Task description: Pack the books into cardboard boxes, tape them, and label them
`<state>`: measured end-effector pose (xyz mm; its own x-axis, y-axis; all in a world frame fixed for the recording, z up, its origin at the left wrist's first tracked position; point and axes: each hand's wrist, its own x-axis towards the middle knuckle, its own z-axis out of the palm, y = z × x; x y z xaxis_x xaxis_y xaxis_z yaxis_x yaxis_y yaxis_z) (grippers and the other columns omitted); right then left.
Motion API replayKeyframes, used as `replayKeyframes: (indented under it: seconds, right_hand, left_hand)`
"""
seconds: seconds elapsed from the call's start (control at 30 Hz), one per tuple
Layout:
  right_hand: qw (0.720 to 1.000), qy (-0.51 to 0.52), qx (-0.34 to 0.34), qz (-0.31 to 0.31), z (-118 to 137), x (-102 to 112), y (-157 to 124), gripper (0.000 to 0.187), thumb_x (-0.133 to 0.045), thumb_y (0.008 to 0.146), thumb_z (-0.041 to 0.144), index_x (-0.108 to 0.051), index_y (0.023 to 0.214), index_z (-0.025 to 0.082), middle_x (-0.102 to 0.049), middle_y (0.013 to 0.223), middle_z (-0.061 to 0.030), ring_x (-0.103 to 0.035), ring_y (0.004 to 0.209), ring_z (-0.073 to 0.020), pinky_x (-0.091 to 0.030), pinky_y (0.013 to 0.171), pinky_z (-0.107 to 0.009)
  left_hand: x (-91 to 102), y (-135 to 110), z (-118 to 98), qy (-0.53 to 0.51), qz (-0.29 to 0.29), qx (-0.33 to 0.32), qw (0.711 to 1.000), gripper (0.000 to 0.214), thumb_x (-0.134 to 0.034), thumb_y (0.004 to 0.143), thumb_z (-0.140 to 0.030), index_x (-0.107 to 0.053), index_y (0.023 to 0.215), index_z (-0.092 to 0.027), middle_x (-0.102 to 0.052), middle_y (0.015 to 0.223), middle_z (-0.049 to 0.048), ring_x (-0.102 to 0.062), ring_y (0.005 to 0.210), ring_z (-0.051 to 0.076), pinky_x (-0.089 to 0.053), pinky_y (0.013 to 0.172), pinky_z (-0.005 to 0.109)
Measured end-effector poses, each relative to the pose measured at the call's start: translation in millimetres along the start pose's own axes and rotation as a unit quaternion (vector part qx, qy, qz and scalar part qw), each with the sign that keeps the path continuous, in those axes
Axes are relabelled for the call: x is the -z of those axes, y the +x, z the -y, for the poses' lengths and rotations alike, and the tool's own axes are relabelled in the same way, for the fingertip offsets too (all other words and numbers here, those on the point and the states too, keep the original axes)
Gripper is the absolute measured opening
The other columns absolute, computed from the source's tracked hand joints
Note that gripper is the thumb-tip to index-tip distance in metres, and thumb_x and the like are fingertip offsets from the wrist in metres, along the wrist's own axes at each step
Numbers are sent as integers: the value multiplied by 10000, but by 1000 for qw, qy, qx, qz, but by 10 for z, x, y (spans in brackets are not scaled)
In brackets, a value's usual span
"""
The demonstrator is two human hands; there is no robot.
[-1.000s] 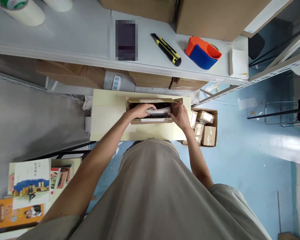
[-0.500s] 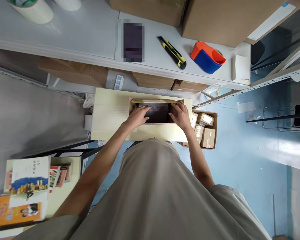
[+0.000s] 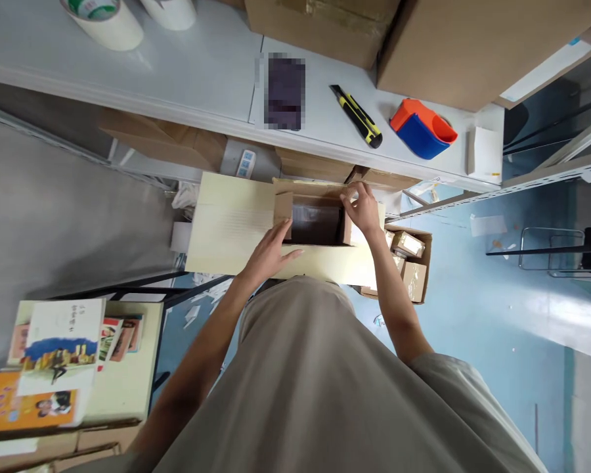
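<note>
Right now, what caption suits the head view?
Left hand and right hand at an open cardboard box, utility knife beyond.

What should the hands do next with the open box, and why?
Perhaps press the left flap inward: the box is open on top, the left hand is beside that flap, and the right hand is near the far right corner.

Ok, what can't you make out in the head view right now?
All in the head view:
Open cardboard box: dark shadow hides what, if anything, lies at its bottom.
Right hand: its own fingers hide whether it grips the box.
Dark item on the shelf: pixelation blurs what it is.
Carton of small parcels: partly covered by the right forearm.
Large cardboard box at upper right: cut off by the top edge.
</note>
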<state>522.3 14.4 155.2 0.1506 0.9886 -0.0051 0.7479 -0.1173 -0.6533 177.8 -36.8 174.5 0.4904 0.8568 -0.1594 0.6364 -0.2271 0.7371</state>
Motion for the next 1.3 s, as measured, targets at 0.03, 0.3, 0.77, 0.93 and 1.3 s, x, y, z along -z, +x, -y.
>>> replayKeyframes:
  seconds: [0.03, 0.3, 0.77, 0.93, 1.3]
  right_hand:
    - [1000, 22, -9, -2, 6, -27, 0, 587, -605, 1098, 689, -654, 1478, 246, -673, 1606, -207, -825, 1015, -325, -653, 1102, -556]
    - [993, 106, -38, 47, -129, -261, -162, 577, -589, 1074, 783, -683, 1305, 262, -824, 1313, -126, -793, 1159, -296, -654, 1104, -519]
    - [977, 183, -113, 17, -501, -427, -893, 575, -699, 1058, 558, -784, 1549, 270, -703, 1678, -43, -680, 1571, -295, -584, 1307, -455]
    - [960, 227, -163, -29, -476, -519, -1036, 548, -795, 993, 542, -847, 1454, 249, -747, 1606, -31, -722, 1520, -324, -541, 1354, -464]
    - [960, 221, -165, -43, -395, -599, -1220, 566, -759, 1020, 653, -886, 1372, 229, -767, 1584, -69, -683, 1565, -350, -636, 1267, -485]
  left_hand:
    - [-6, 8, -6, 0, 12, 3, 1000, 905, -787, 1024, -612, -459, 1769, -217, -538, 1797, 216, -514, 1680, 411, -406, 1411, 583]
    - [-33, 211, 94, -7, -9, 97, 995, 675, -789, 1037, -620, -568, 1555, -248, -794, 1477, 182, -760, 1391, 402, -586, 1207, 521]
    - [-257, 491, 542, -21, -148, 164, 975, 495, -776, 1067, -350, -724, 1536, -199, -804, 1486, 164, -862, 1116, 297, -643, 1072, 395]
    - [-303, 430, 484, -34, -170, 176, 969, 515, -814, 1050, -335, -769, 1548, -211, -863, 1366, 158, -869, 1164, 325, -638, 1093, 411]
    - [-336, 375, 609, 2, -170, 198, 965, 418, -820, 1033, -378, -863, 1416, -216, -905, 1194, 121, -874, 1080, 311, -624, 1009, 359]
